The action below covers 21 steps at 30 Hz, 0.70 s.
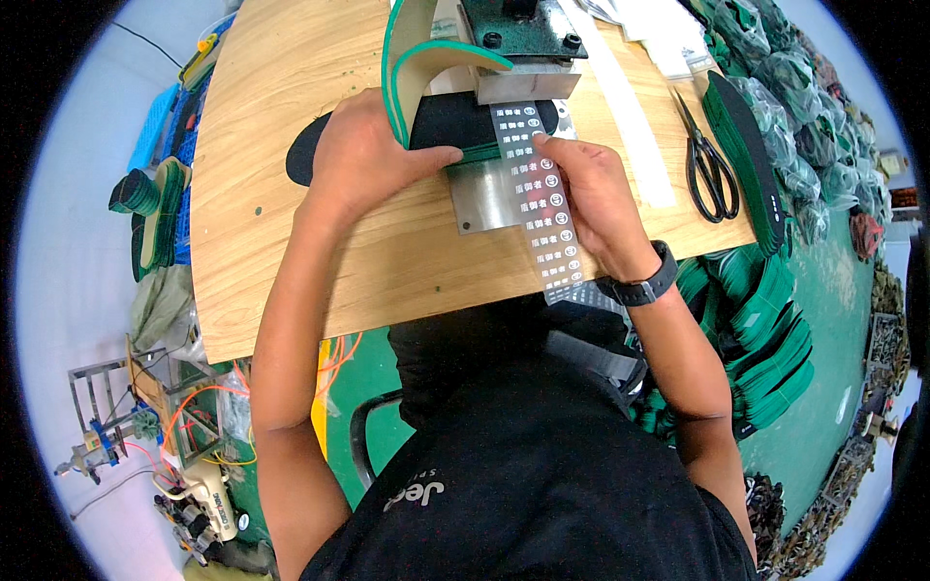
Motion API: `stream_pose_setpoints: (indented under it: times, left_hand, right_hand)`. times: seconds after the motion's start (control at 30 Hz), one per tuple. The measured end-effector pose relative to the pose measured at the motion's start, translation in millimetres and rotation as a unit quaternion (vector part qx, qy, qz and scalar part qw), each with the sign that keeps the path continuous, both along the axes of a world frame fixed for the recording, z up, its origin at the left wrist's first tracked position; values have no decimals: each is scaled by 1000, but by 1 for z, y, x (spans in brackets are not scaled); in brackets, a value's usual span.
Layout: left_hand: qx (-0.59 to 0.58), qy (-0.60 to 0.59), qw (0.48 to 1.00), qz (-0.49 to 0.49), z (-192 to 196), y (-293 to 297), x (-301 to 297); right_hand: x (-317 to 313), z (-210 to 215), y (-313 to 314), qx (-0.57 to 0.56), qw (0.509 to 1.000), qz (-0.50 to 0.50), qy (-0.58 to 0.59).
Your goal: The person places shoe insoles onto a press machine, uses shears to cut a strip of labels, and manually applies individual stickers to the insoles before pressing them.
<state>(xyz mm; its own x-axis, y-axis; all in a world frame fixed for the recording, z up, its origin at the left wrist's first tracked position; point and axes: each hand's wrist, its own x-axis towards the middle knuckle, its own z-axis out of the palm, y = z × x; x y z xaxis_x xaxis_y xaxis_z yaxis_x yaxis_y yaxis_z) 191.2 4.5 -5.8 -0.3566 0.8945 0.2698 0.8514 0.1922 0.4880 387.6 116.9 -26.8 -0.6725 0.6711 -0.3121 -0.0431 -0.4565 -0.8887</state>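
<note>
A black insole [455,121] with green edges lies across a metal plate [484,198] beneath a press head [528,87]. My left hand [358,160] grips it from the left, thumb along its near edge; the other fingers are partly hidden behind the hand. Above that hand, beige insoles with green edges [418,73] curl upward. Over the insole's right part runs a clear film strip [544,203] with rows of white print. My right hand [596,189] pinches the strip's right edge between thumb and fingers, close to the press. The strip's lower end hangs past the table edge.
Black scissors [710,165] lie on the wooden table [262,252] at right, beside a stack of insoles [746,160]. A white strip [630,107] crosses the table behind my right hand. Green insole bundles [756,339] sit below right; bagged goods [794,97] are piled beyond.
</note>
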Motion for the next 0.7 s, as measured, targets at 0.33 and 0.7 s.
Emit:
stream_pose_setpoints:
  times: [0.33, 0.7]
  left_hand:
    - [12, 24, 1000, 5, 2, 1, 6]
    - [15, -18, 1000, 18, -1, -3, -4]
  right_hand:
    - [-1, -14, 5, 48, 998, 14, -33]
    - [29, -8, 10, 37, 994, -101, 12]
